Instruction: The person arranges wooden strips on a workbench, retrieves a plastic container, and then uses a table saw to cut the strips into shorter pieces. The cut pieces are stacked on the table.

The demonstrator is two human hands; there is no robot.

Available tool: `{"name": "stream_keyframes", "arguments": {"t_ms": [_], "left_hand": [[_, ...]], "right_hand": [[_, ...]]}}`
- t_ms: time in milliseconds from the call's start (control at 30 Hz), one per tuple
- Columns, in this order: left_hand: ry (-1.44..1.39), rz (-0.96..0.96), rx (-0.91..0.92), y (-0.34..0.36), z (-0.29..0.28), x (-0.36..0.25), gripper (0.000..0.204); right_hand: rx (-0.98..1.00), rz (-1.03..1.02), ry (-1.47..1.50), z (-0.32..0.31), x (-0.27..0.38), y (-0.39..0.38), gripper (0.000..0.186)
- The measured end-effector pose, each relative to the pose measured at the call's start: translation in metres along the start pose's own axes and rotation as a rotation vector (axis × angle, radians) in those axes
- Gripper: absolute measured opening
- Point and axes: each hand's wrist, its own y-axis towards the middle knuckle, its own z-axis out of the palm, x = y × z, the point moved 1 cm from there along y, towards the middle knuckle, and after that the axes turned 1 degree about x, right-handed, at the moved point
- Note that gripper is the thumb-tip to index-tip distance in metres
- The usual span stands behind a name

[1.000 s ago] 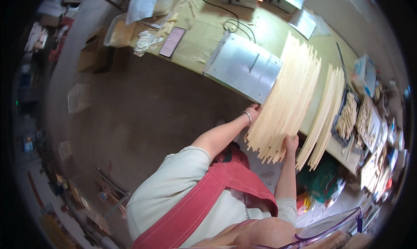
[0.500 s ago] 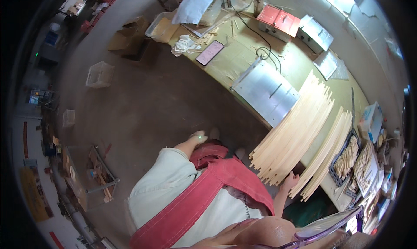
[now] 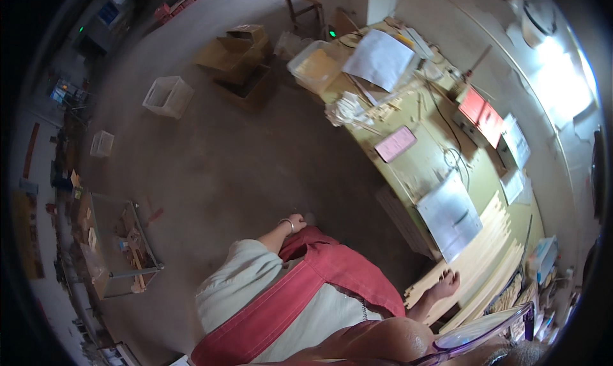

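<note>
My left hand (image 3: 296, 223), with a bangle at the wrist, hangs by the red apron (image 3: 345, 273) above the floor. Its fingers are too small and soft to read. My right hand (image 3: 443, 285) is in front of the big pile of pale wooden strips (image 3: 476, 260), palm up, fingers loosely bent and apart, with nothing in it. It hides part of the strips, and I cannot tell if it touches them. A narrower row of strips (image 3: 495, 288) lies beside that pile. Just beyond them a silver metal plate (image 3: 449, 218) sits at the bench edge.
The green bench (image 3: 399, 174) carries a phone (image 3: 395, 144), a red-lidded box (image 3: 479, 118), crumpled white cloth (image 3: 348, 109) and a plastic tub (image 3: 314, 67). Cardboard boxes (image 3: 236, 59) and a white crate (image 3: 168, 98) stand on the floor; a framed cart (image 3: 121, 248) is at left.
The view has turned, so bench and boxes sit farther right in it. My right hand has come away from the gap between the strip piles and its fingers now point up.
</note>
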Motion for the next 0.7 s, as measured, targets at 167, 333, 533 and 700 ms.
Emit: {"name": "stream_keyframes", "arguments": {"t_ms": [167,333,533,700], "left_hand": [[-0.508,-0.090,-0.134,0.020,-0.076,0.078,0.039],[-0.329,-0.231,-0.334,0.021,-0.152,0.139,0.035],[-0.800,-0.174,-0.328,0.057,-0.207,0.178,0.032],[-0.567,-0.337,-0.103,0.086,-0.265,0.201,0.032]], "right_hand": [[0.541,-0.187,0.030,0.203,0.062,-0.100,0.027],[0.995,-0.295,-0.144,0.353,0.117,-0.223,0.017],[1.415,-0.801,-0.219,0.480,0.138,-0.307,0.017],[1.486,-0.868,-0.081,0.597,0.173,-0.328,0.015]]}}
